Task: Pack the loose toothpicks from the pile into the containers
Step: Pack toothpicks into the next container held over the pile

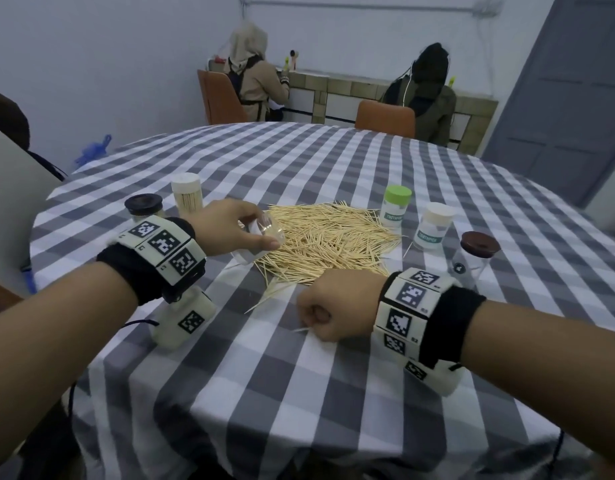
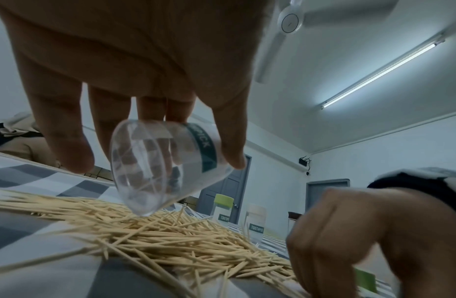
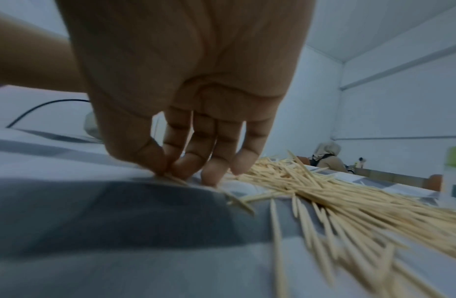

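Note:
A wide pile of loose toothpicks (image 1: 326,244) lies mid-table on the grey-and-white checked cloth. My left hand (image 1: 250,226) grips a clear plastic toothpick container (image 1: 268,233), tilted, at the pile's left edge. In the left wrist view the container (image 2: 160,165) shows a green label and its lower rim touches the pile (image 2: 183,242). My right hand (image 1: 316,317) is curled at the pile's near edge and pinches a few toothpicks (image 3: 177,179) against the cloth between thumb and forefinger (image 3: 168,171). One tip (image 1: 300,330) pokes out to the left.
Right of the pile stand a green-lidded container (image 1: 396,211), a white-lidded one (image 1: 432,225) and a brown-lidded jar (image 1: 475,258). At the left are a filled toothpick container (image 1: 186,197) and a dark-lidded jar (image 1: 143,207). Two people (image 1: 257,81) sit at a far counter.

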